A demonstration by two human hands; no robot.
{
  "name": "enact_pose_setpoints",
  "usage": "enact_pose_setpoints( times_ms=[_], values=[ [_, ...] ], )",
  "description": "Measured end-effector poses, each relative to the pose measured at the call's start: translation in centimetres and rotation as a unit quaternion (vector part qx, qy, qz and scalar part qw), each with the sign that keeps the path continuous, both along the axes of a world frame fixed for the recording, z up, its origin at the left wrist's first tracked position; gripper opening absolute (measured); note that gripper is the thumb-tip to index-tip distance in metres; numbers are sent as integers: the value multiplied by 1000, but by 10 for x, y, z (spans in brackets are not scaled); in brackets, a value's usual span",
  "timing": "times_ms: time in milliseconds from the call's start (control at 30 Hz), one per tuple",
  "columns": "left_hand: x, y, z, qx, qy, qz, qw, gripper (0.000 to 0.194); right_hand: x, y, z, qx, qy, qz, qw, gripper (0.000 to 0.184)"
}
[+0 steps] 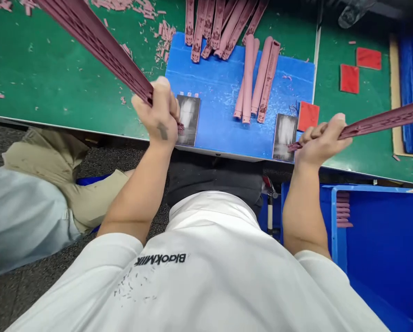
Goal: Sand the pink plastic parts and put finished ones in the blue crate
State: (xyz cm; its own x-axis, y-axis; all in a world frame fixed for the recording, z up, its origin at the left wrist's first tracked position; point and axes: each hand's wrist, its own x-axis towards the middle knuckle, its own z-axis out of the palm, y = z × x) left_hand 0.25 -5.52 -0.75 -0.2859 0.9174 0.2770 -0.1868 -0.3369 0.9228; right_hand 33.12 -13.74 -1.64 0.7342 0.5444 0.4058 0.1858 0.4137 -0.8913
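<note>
Fingers [162,87] of both hands curl tightly shut, each hand gripping a long mauve ribbed strip near one end. The left hand [156,117] raises its left strip [103,50] toward the upper left, and the right hand [322,143] holds its right strip [382,121] out to the right, both above the table. Each strip looks light and fairly stiff, as it stays straight when held from one end, though it may be soft enough to nick. Its narrow edges near the end seem the surest place to hold.

A green work mat [54,60] covers the table. A blue plastic crate [382,249] sits below it on the right, with strips [344,210] stacked against one wall. On a blue pad [220,78] lie more strips [206,27] and pink rolled tubes [250,78]. Two grey pads [188,120] lie under the strips' near ends; contact cannot be told. Red squares [350,78] and pink shavings [165,39] lie on the mat.
</note>
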Motion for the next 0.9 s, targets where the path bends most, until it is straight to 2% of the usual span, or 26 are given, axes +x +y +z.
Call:
enact_pose_setpoints(
  times_ms=[100,233,333,433,533,633,700,800,900],
  values=[
    [2,-5,7,24,19,-28,999,74,2,-4,-1,-42,-24,15,999,56],
    [2,-7,13,58,27,-19,998,64,5,-10,-4,-59,-32,-14,998,61],
    [0,-8,13,37,59,-34,997,64,4,-10,-4,-37,-17,3,999,61],
    [-1,-7,11,28,69,-15,997,68,0,-7,-1,13,0,-3,1000,59],
    [1,-3,9,24,61,-40,997,69,-4,-6,4,-21,-12,25,999,60],
    [-2,-3,12,-10,57,-34,998,65,-8,-11,8,-31,-23,9,999,64],
    [-8,-12,15,-63,65,-55,994,64,-8,-23,11,-78,9,40,996,67],
    [-22,-38,17,-127,56,-109,984,63,-7,-54,10,-216,82,100,968,68],
    [-36,-64,11,-212,22,-160,964,49,-3,-85,8,-304,123,145,933,41]
  ],
)
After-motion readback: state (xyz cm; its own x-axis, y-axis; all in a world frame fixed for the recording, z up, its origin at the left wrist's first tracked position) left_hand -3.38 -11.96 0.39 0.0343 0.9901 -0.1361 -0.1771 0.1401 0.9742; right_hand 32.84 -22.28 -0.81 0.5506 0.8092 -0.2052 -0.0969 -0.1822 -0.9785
